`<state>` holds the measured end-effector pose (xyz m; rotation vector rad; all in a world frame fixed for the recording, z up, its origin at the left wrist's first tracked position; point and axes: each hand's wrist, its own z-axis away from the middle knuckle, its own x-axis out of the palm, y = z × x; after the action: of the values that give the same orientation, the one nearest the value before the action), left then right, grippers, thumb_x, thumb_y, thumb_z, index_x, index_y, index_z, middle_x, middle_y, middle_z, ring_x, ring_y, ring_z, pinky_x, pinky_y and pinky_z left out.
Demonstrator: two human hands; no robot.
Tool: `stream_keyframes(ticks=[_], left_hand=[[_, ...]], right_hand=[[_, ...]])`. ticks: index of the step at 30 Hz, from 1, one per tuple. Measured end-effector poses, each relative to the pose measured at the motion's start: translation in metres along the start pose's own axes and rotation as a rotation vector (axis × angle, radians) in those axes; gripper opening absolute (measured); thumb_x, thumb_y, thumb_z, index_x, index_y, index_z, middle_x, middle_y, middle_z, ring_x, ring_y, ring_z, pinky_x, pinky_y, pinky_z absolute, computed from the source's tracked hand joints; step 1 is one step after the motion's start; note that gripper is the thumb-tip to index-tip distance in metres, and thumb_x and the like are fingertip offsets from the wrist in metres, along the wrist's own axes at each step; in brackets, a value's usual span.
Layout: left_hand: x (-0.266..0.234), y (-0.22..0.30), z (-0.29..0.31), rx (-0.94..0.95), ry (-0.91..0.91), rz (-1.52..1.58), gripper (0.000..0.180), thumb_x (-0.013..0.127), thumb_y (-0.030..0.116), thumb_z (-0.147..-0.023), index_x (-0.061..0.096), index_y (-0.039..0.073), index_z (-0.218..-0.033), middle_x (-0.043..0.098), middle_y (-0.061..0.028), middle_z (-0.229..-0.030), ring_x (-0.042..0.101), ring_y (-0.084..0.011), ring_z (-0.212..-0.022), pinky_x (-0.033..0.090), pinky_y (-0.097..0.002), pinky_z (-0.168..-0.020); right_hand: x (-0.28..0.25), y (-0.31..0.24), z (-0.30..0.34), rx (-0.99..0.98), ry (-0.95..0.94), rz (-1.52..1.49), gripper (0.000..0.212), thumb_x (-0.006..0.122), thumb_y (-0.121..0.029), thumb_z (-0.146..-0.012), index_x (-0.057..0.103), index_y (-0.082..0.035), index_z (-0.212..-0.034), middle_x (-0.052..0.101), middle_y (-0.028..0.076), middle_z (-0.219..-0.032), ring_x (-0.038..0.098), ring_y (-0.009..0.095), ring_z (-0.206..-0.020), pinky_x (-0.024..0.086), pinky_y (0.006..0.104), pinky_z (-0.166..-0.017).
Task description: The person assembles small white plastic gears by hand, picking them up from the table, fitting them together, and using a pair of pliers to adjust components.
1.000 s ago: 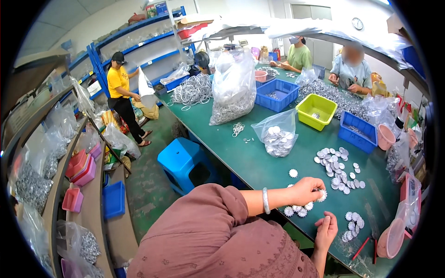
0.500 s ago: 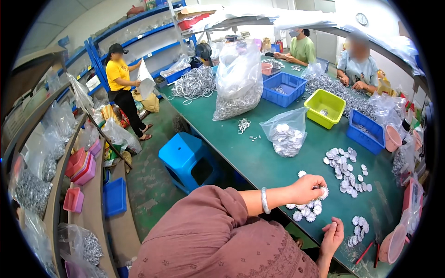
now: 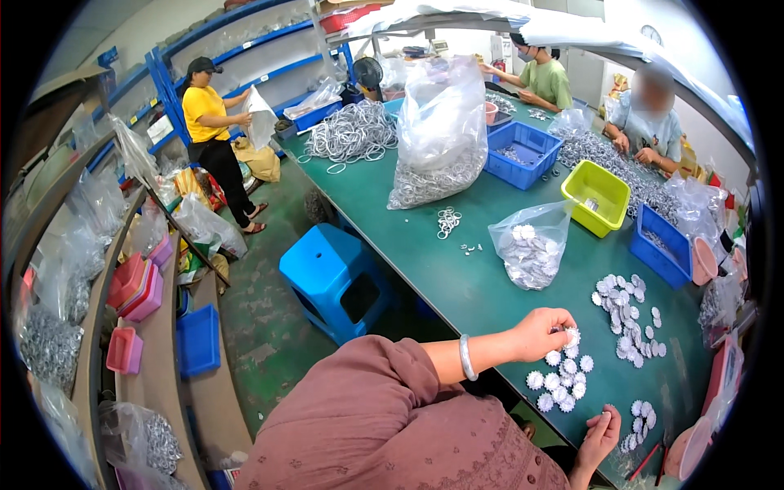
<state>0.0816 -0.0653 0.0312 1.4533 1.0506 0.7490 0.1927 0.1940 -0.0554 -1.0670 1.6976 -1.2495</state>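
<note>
My left hand point(image 3: 542, 336), a bracelet at its wrist, pinches a white scalloped disc point(image 3: 573, 336) between thumb and fingers. The disc is at the top edge of a loose pile of similar discs point(image 3: 567, 380) on the green table. Nearer the table's front edge is my right hand point(image 3: 600, 438), its fingers curled and the thumb pressed against them. Whatever lies at those fingertips is too small to make out. To the right are a larger heap of discs point(image 3: 627, 320) and a small group point(image 3: 641, 420). A clear plastic bag point(image 3: 531, 249) full of discs stands beyond my left hand.
A yellow-green bin point(image 3: 600, 196), blue bins point(image 3: 523, 155) and a big bag of metal parts point(image 3: 437, 139) occupy the far table. Red-handled tools point(image 3: 645, 464) lie near a pink bowl point(image 3: 688, 451). A blue stool point(image 3: 333, 278) stands left. Three people work around the room.
The whole view has shifted slightly, so table items appear farther right. My right hand's fingers have closed together. My left hand still pinches a disc, and more of the pile below it shows.
</note>
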Motion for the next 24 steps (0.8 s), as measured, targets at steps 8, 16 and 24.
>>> stream_keyframes(ticks=[8,16,24], left_hand=[[-0.032,-0.02,0.01,-0.043,0.005,0.125,0.018,0.052,0.011,-0.082,0.053,-0.003,-0.093,0.055,-0.0034,-0.077,0.052,-0.0088,-0.065,0.043,-0.0239,-0.06],[-0.049,-0.055,0.017,-0.096,0.051,0.172,0.017,0.052,0.01,-0.082,0.054,-0.001,-0.095,0.055,-0.0019,-0.078,0.051,-0.0074,-0.067,0.043,-0.022,-0.062],[-0.05,-0.067,0.016,-0.07,0.029,0.297,0.017,0.051,0.009,-0.084,0.053,-0.001,-0.097,0.056,-0.0014,-0.081,0.051,-0.0065,-0.069,0.043,-0.0211,-0.064]], right_hand=[[0.004,0.002,0.001,-0.013,0.086,0.132,0.02,0.041,-0.018,-0.091,0.052,-0.003,-0.097,0.042,-0.004,-0.058,0.027,0.001,-0.048,0.019,0.0164,-0.043],[0.006,0.001,0.003,-0.093,0.146,0.221,0.019,0.042,-0.017,-0.091,0.052,-0.002,-0.097,0.041,-0.004,-0.061,0.032,0.002,-0.053,0.024,0.0156,-0.047],[0.002,-0.02,0.007,-0.096,0.086,0.471,0.023,0.044,-0.014,-0.088,0.049,0.002,-0.105,0.052,0.006,-0.076,0.049,0.013,-0.068,0.04,0.0235,-0.063]])
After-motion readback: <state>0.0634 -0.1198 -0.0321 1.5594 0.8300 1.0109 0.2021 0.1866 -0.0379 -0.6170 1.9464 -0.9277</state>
